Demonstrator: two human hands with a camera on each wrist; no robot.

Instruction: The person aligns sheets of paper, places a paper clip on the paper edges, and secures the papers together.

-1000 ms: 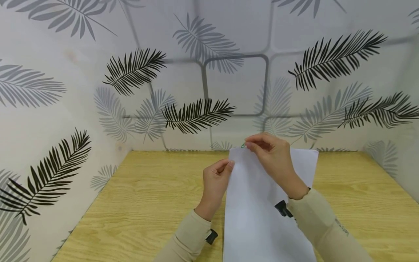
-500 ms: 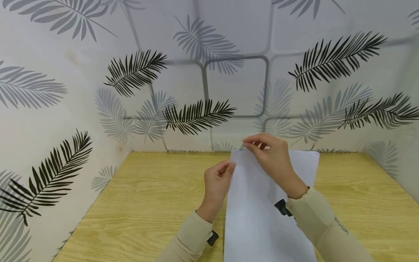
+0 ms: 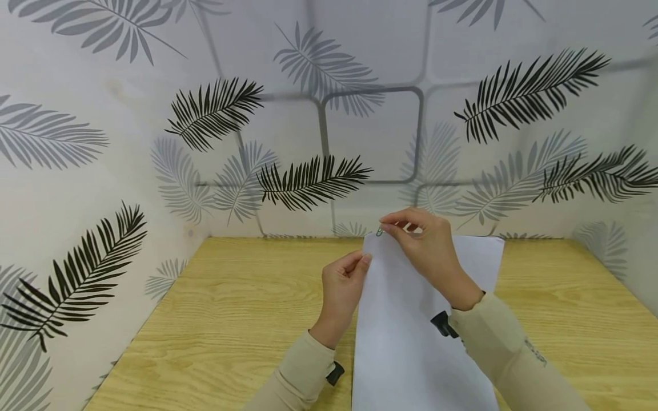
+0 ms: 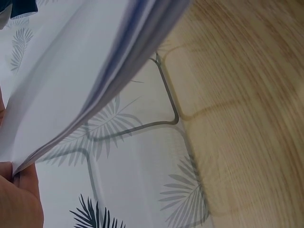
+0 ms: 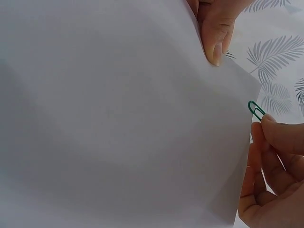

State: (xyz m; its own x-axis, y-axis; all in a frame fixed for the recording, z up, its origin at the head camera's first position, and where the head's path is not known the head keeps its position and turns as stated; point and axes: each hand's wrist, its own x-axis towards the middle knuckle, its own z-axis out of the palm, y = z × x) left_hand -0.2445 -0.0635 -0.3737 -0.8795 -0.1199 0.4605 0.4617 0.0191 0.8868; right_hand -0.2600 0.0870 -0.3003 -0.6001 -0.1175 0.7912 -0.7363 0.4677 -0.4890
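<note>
With the left hand (image 3: 342,285) pinching the paper stack (image 3: 411,348) by its side and the right hand (image 3: 429,245) the green clip (image 5: 256,110) at its top edge, sliding that straight over every sheet seems best.

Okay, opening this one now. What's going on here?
A person is handling a stack of white paper over a wooden table. The left hand pinches the stack's left edge near its far left corner. The right hand pinches a green paper clip at the far edge, near the same corner. The clip's rounded end overlaps the paper's edge; whether any sheets are between its loops can't be made out.
</note>
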